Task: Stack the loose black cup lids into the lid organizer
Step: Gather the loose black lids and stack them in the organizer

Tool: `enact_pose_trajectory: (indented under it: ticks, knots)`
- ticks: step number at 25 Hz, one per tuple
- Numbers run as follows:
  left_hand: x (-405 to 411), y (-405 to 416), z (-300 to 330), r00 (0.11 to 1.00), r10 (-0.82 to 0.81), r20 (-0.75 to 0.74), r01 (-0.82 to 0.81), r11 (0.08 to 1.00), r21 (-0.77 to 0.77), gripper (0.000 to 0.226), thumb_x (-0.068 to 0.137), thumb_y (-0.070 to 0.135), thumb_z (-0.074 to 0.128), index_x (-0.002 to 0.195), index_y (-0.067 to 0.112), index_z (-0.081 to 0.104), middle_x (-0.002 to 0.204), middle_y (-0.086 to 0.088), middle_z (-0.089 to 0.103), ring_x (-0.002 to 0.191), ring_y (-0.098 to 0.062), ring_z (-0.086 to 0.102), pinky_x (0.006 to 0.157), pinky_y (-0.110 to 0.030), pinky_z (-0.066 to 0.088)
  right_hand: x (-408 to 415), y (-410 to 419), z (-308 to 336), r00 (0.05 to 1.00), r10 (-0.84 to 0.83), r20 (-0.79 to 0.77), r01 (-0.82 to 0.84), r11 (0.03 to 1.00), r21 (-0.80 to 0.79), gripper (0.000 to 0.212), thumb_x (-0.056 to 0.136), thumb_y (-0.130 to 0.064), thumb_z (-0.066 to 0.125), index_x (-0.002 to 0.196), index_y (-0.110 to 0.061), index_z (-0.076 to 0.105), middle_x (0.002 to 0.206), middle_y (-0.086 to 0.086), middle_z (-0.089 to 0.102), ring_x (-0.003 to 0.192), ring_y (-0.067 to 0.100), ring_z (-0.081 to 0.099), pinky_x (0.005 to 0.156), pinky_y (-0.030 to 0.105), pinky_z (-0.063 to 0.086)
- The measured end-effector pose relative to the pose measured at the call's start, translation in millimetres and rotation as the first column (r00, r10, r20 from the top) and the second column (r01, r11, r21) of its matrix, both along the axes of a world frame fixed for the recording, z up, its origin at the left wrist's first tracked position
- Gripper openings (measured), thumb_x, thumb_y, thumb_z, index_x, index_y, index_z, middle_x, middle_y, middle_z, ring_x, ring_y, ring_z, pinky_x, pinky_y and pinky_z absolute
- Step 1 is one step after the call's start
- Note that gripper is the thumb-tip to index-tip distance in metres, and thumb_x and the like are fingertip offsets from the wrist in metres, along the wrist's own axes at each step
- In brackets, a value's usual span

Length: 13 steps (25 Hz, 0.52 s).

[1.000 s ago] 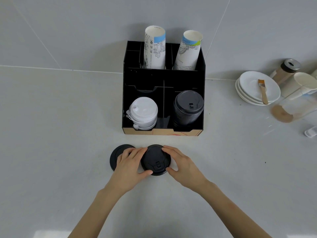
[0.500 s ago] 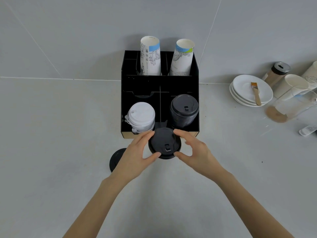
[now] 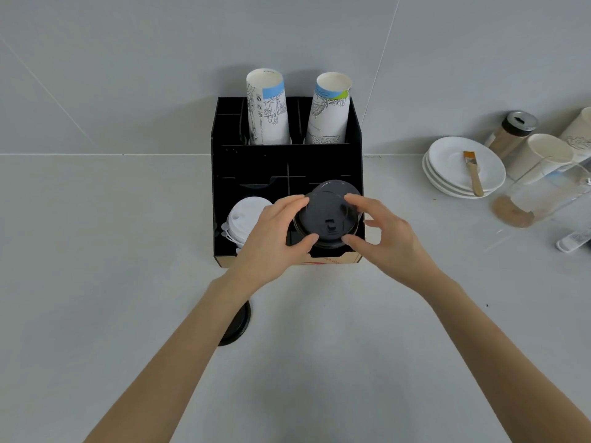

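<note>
1. We hold a black lid (image 3: 327, 215) between both hands above the front right compartment of the black organizer (image 3: 220, 199); another dark lid rim shows just behind and under it, so it sits over the stack there, though we cannot tell whether it touches.
2. Our left hand (image 3: 271, 241) is curled partway, thumb on the near rim of the lid and fingers along its far left edge.
3. Our right hand (image 3: 387, 238) mirrors it, thumb at the near right rim and forefinger over the top right edge, the other fingers spread loosely and apart from the lid.
4. A stack of white lids (image 3: 243, 219) fills the front left compartment, partly hidden by our left hand.
5. Two printed paper cups (image 3: 268, 113) stand mouth-up in the back row of the organizer.
6. One more loose lid (image 3: 238, 324) lies flat on the grey counter (image 3: 96, 282), half covered by our left forearm, well in front of the organizer.
7. Off to the right sit stacked white plates (image 3: 454, 167) with a small brush (image 3: 473, 174) across the top one, a shaker jar (image 3: 511, 132) and a clear pitcher (image 3: 543, 193).
</note>
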<state>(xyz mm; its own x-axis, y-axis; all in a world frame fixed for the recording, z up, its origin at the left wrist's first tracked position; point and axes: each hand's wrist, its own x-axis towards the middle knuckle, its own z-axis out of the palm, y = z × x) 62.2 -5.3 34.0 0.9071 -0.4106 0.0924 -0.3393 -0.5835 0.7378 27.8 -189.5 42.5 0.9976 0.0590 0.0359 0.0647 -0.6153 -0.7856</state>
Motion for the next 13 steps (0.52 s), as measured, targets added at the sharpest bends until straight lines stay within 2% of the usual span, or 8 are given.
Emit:
enact_pose_trajectory:
  ticks: [4, 7, 13]
  knots:
    - [17, -12, 0, 1.0, -0.001, 0.012, 0.0, 0.999, 0.034, 0.056, 0.081, 0.022, 0.061, 0.13, 0.013, 0.036, 0.14, -0.004, 0.039, 0.128, -0.019, 0.034, 0.1, -0.018, 0.022, 15, -9, 2, 1.0, -0.015, 0.005, 0.015, 1.0, -0.016, 0.054, 0.08, -0.011, 0.062, 0.127, -0.026, 0.041, 0.124, -0.012, 0.047, 0.107, -0.001, 0.043, 0.093, 0.009, 0.036]
    - [27, -19, -3, 1.0, -0.005, 0.013, 0.005, 0.999, 0.053, 0.057, 0.081, 0.022, 0.061, 0.131, 0.013, 0.036, 0.14, -0.005, 0.039, 0.128, -0.021, 0.035, 0.1, -0.022, 0.026, 24, -14, -2, 1.0, -0.028, 0.007, 0.028, 1.0, -0.011, 0.052, 0.08, -0.009, 0.062, 0.126, -0.024, 0.043, 0.132, -0.006, 0.048, 0.111, 0.002, 0.043, 0.096, 0.019, 0.036]
    - [41, -30, -12, 0.999, 0.0, -0.038, 0.003, 0.998, 0.064, 0.057, 0.081, 0.023, 0.061, 0.132, 0.014, 0.035, 0.142, -0.004, 0.037, 0.129, -0.022, 0.033, 0.104, -0.03, 0.03, 39, -22, -10, 0.998, -0.046, -0.031, 0.046, 0.999, -0.009, 0.051, 0.08, -0.009, 0.061, 0.125, -0.023, 0.043, 0.136, -0.003, 0.047, 0.111, 0.004, 0.043, 0.096, 0.022, 0.035]
